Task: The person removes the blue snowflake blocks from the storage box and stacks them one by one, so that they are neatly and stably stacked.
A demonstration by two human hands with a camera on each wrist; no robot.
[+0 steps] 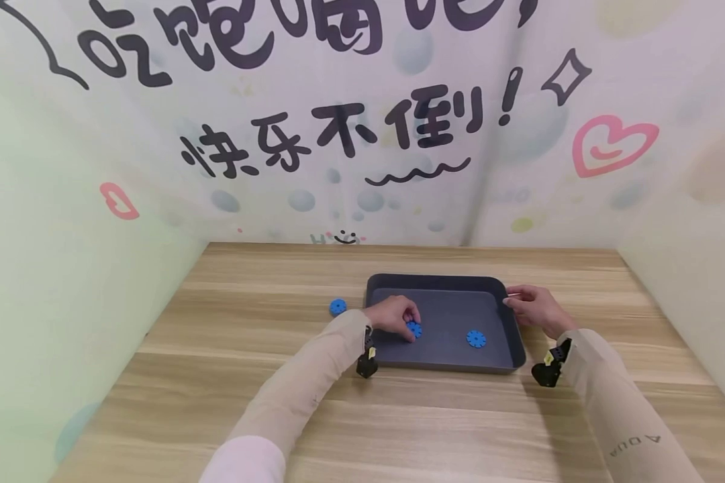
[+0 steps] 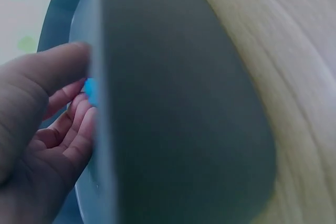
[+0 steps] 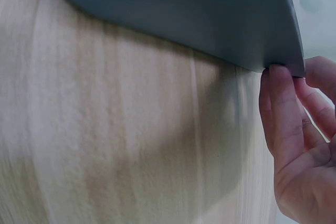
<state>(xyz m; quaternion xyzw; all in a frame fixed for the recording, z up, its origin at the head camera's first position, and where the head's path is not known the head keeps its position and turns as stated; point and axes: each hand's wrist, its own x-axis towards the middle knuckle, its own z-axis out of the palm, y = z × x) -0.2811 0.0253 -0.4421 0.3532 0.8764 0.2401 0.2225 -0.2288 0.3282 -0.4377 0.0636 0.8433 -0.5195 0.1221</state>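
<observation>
My left hand (image 1: 394, 315) reaches over the near-left part of a dark grey tray (image 1: 438, 367). Its thumb and fingers pinch a blue notched disc (image 1: 415, 329) low over the tray floor; in the left wrist view the tray wall (image 2: 178, 98) hides much of that disc (image 2: 91, 92). At the tray's far right side, my right hand (image 1: 534, 310) grips the rim, with fingers against the outer wall, as the right wrist view shows of the hand (image 3: 299, 135). Another blue notched disc (image 1: 476, 339) lies flat in the tray, toward the near right.
A third blue notched disc (image 1: 337, 307) lies on the wooden table (image 1: 248, 322), left of the tray. Behind the table hangs a printed white backdrop (image 1: 338, 188), and pale walls flank it on both sides.
</observation>
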